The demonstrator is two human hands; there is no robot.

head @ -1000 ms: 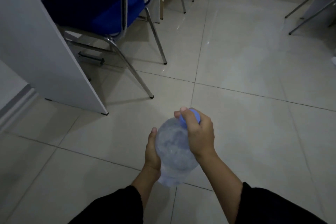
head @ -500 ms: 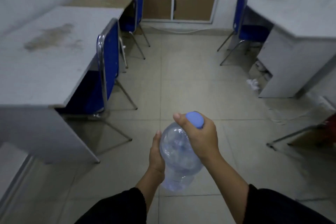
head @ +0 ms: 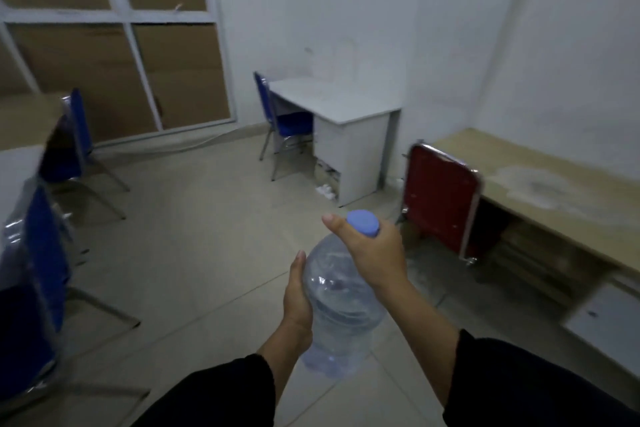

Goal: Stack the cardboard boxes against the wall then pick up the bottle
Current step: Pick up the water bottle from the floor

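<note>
A large clear plastic bottle (head: 341,308) with a pale blue cap (head: 363,222) is held in front of me, above the tiled floor. My right hand (head: 372,255) grips its neck just under the cap. My left hand (head: 296,298) presses flat against the bottle's left side. Both sleeves are black. Flat brown cardboard (head: 176,80) fills the panes of a white-framed window wall at the back left. No loose cardboard boxes show in view.
A red chair (head: 441,199) stands at a wooden desk (head: 540,191) on the right. A white desk (head: 346,107) with a blue chair (head: 284,121) sits against the far wall. Two more blue chairs (head: 45,253) stand on the left. Tiled floor (head: 207,236) lies ahead.
My view has swung up and to the right, from the floor to the room's far wall and the red chair. Both hands keep the same hold on the bottle.
</note>
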